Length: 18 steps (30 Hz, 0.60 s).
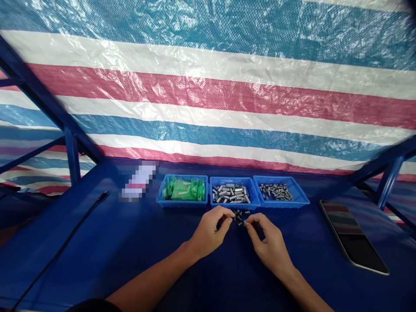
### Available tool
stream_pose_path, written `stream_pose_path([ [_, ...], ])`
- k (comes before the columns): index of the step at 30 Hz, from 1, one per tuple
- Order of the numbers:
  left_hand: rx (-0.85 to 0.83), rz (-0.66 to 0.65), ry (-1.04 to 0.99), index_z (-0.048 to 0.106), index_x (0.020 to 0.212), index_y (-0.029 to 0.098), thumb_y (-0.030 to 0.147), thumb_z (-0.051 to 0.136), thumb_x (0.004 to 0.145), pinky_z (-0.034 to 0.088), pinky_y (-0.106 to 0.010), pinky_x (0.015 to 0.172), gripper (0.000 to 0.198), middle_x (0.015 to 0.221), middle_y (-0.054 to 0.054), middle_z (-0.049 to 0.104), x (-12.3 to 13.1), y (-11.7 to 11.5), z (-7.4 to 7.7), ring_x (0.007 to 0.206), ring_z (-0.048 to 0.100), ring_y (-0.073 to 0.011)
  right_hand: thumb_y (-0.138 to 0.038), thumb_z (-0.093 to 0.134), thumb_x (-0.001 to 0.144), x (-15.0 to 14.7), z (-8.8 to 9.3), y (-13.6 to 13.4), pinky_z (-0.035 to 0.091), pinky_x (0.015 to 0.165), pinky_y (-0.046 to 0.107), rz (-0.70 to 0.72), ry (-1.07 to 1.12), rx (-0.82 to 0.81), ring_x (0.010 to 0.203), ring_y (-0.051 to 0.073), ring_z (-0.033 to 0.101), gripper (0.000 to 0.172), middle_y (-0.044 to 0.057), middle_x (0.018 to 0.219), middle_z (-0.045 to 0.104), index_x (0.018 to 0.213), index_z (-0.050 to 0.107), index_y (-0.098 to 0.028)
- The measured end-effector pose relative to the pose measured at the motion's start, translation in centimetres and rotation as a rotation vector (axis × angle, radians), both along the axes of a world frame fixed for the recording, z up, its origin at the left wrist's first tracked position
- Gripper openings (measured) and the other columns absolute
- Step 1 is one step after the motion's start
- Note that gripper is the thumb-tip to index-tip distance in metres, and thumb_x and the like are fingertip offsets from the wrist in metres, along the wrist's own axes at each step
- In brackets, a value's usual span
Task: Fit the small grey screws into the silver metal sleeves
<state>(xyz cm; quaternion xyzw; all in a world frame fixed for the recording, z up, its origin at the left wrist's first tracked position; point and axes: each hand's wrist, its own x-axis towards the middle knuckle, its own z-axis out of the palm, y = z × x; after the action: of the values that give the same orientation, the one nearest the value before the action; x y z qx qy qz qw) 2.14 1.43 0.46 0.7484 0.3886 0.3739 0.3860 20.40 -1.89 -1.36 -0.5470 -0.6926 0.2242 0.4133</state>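
Note:
Both of my hands rest on a blue table (136, 255) just in front of three blue trays. My left hand (211, 229) has its fingertips pinched on a small dark metal piece. My right hand (268, 242) pinches another small piece at its fingertips. Between the two hands lies a little heap of small grey metal pieces (241, 215). The left tray (182, 190) holds green plastic bags. The middle tray (233, 193) is filled with grey metal sleeves. The right tray (281, 192) holds smaller dark metal parts.
A phone (352, 236) lies face up on the table at the right. A black cable (65, 242) runs along the left side. A blurred white and pink item (139, 180) lies left of the trays. A striped tarp (208, 86) on a blue frame closes off the back.

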Motion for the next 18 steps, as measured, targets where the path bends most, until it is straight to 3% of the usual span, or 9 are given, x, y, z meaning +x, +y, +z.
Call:
stream_pose_path([
  [5, 0.104, -0.048, -0.081, 0.055, 0.104, 0.017, 0.012, 0.047, 0.086, 0.049, -0.028, 0.074, 0.021, 0.098, -0.007, 0.057, 0.1, -0.2, -0.3, 0.079, 0.057, -0.0143, -0.040, 0.058, 0.081, -2.0, 1.1, -0.4, 0.046, 0.058, 0.024, 0.004, 0.464, -0.298, 0.065, 0.013, 0.053, 0.021, 0.000, 0.071, 0.054, 0.078, 0.052, -0.019],
  [9, 0.119, -0.085, -0.071, 0.054, 0.106, 0.017, 0.009, 0.043, 0.088, 0.049, -0.026, 0.075, 0.023, 0.098, -0.007, 0.057, 0.4, -0.6, -0.5, 0.082, 0.057, -0.0140, -0.043, 0.064, 0.075, -2.8, 1.2, -0.5, 0.042, 0.055, 0.022, 0.028, 0.610, -0.440, 0.058, 0.010, 0.046, 0.028, -0.002, 0.063, 0.049, 0.070, 0.054, -0.018],
  [14, 0.136, -0.036, -0.034, 0.053, 0.105, 0.018, 0.010, 0.040, 0.090, 0.048, -0.028, 0.078, 0.021, 0.096, -0.007, 0.058, 0.8, -0.8, -0.7, 0.087, 0.058, -0.0156, -0.043, 0.064, 0.076, -3.5, 0.4, -0.9, 0.043, 0.057, 0.024, 0.041, 0.717, -0.517, 0.060, 0.012, 0.049, 0.025, -0.001, 0.066, 0.055, 0.073, 0.060, -0.018],
  [18, 0.138, 0.014, -0.002, 0.052, 0.107, 0.019, 0.013, 0.037, 0.092, 0.047, -0.030, 0.079, 0.022, 0.096, -0.007, 0.057, 1.0, -1.1, -0.7, 0.088, 0.057, -0.0168, -0.040, 0.066, 0.075, -4.1, -0.1, -1.1, 0.049, 0.074, 0.031, 0.089, 0.835, -0.493, 0.077, 0.017, 0.058, 0.023, 0.003, 0.082, 0.061, 0.085, 0.061, -0.020],
])
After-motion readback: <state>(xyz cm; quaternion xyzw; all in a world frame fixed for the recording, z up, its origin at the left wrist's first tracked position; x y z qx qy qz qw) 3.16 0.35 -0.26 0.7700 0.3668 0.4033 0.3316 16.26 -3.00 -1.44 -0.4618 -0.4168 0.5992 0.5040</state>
